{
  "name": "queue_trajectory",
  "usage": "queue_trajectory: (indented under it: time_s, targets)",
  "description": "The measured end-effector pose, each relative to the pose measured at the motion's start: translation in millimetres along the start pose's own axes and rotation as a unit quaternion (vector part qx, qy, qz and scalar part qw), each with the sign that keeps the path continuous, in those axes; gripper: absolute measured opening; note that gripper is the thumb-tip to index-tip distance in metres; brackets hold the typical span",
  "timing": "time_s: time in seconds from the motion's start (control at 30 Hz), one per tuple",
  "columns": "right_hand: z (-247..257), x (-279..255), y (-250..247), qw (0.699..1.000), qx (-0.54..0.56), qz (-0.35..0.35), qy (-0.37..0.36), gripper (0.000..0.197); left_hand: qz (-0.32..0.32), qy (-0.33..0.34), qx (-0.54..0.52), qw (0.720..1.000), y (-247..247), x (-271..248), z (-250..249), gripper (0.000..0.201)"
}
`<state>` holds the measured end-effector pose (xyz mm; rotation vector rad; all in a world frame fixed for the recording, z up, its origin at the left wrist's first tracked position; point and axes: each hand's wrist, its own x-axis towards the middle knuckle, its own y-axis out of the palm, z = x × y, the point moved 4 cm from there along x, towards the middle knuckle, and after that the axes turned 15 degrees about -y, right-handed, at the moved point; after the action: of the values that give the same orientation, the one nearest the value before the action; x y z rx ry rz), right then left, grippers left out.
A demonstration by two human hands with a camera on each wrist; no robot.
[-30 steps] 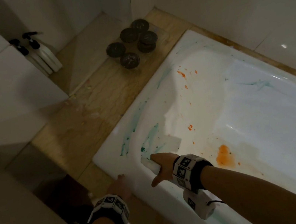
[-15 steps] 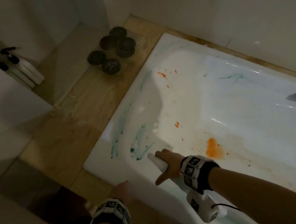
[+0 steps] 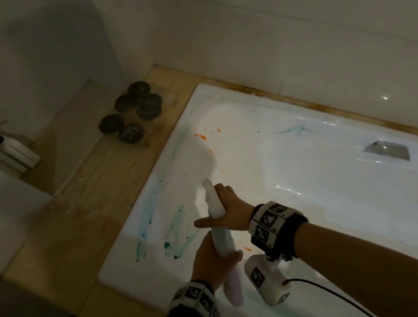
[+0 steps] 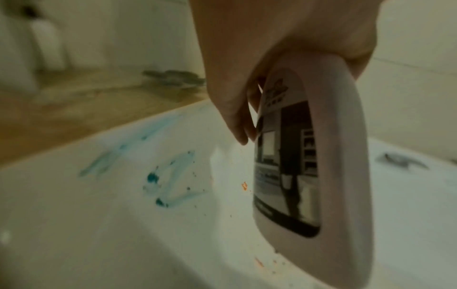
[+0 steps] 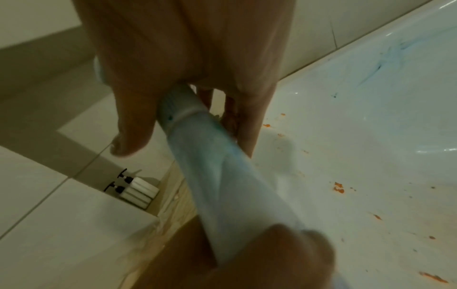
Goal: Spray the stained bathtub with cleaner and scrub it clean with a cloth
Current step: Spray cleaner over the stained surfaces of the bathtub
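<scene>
Dim white-tiled walls enclose the scene; right hand (image 3: pixel 228 210) fingers are curled round the white trigger head of the pale pink plastic spray bottle (image 3: pixel 222 243); its body is gripped by the left hand (image 3: pixel 213 263); teal and orange stains are spread across the white enamel bathtub (image 3: pixel 331 193) below.

White bathtub (image 3: pixel 331 193), its rim and inner wall marked with teal smears (image 3: pixel 177 223) and orange spots (image 3: pixel 200 136). Spray bottle (image 3: pixel 223 241), pale, labelled, held tilted over the near rim, white nozzle pointing into the tub.
</scene>
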<state>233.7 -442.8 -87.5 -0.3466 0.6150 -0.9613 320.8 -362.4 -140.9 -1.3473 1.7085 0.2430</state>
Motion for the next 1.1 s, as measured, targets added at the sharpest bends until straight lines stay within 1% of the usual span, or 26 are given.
queue_trajectory:
  time_s: [0.07,0.17,0.2,0.27,0.37,0.4,0.43,0.47,0.53,0.57,0.6,0.67,0.7,0.83,0.9,0.97,1.03,1.1]
  targets:
    - [-8.7,-5.5,-19.4,0.999,0.038,0.013,0.028,0.079,-0.040,0.008,0.012,0.999,-5.6,4.7,-8.8,0.044]
    - [-26.7,-16.3,-56.5,0.991,0.119,-0.008,0.064,0.080,-0.082,0.001,-0.054,0.995,-18.6,11.5,-24.1,0.028]
    - [-33.8,-20.1,-68.0,0.989,0.127,-0.016,0.075,0.080,-0.095,0.004,-0.062,0.994,-23.6,16.1,-30.1,0.029]
    - [-47.6,-28.5,-84.5,0.989,0.106,-0.013,0.102,0.078,-0.103,0.026,-0.048,0.993,-31.3,23.9,-49.0,0.034]
    - [-63.2,-37.0,-93.3,0.988,0.074,0.018,0.131,0.072,-0.109,0.058,-0.033,0.992,-43.6,35.6,-84.2,0.060]
    - [-67.2,-37.2,-93.6,0.986,0.087,0.023,0.139,0.070,-0.109,0.075,-0.028,0.991,-46.7,39.3,-98.3,0.062]
    - [-71.2,-35.5,-93.0,0.983,0.103,0.026,0.147,0.068,-0.096,0.097,-0.040,0.990,-49.2,42.5,-113.5,0.060]
    - [-75.5,-32.7,-92.9,0.981,0.116,0.027,0.154,0.067,-0.071,0.115,-0.067,0.989,-49.2,45.7,-128.2,0.061]
    - [-84.5,-25.8,-96.5,0.977,0.131,0.015,0.165,0.065,-0.022,0.151,-0.117,0.981,-47.1,51.7,-160.1,0.072]
    - [-89.7,-22.7,-100.5,0.976,0.136,0.005,0.171,0.063,-0.010,0.162,-0.123,0.979,-45.4,56.2,-175.0,0.071]
    - [-95.5,-20.2,-106.1,0.974,0.141,-0.007,0.179,0.061,-0.001,0.172,-0.129,0.977,-43.6,62.8,-188.1,0.061]
    - [-108.5,-18.7,-120.0,0.970,0.142,-0.021,0.197,0.057,0.012,0.171,-0.139,0.975,-39.8,78.8,-209.4,0.032]
    - [-115.9,-18.9,-127.7,0.968,0.136,-0.024,0.208,0.056,0.012,0.165,-0.140,0.976,-38.3,88.0,-216.9,0.022]
    - [-149.0,-22.6,-166.7,0.967,0.050,-0.029,0.247,0.052,0.016,0.155,-0.125,0.980,-28.8,127.4,-237.7,0.019]
    - [-165.5,-26.5,-187.3,0.961,0.044,-0.054,0.267,0.048,0.022,0.143,-0.121,0.982,-21.5,144.1,-243.2,0.018]
    - [-181.2,-30.7,-205.1,0.953,0.041,-0.076,0.289,0.045,0.020,0.132,-0.112,0.985,-15.2,156.7,-248.1,0.023]
    - [-194.8,-33.5,-218.6,0.950,-0.005,-0.062,0.306,0.045,0.021,0.131,-0.105,0.986,-8.8,167.3,-251.6,0.025]
    - [-202.4,-32.4,-230.5,0.946,-0.081,-0.030,0.313,0.049,0.028,0.135,-0.097,0.986,-4.8,172.3,-255.2,0.020]
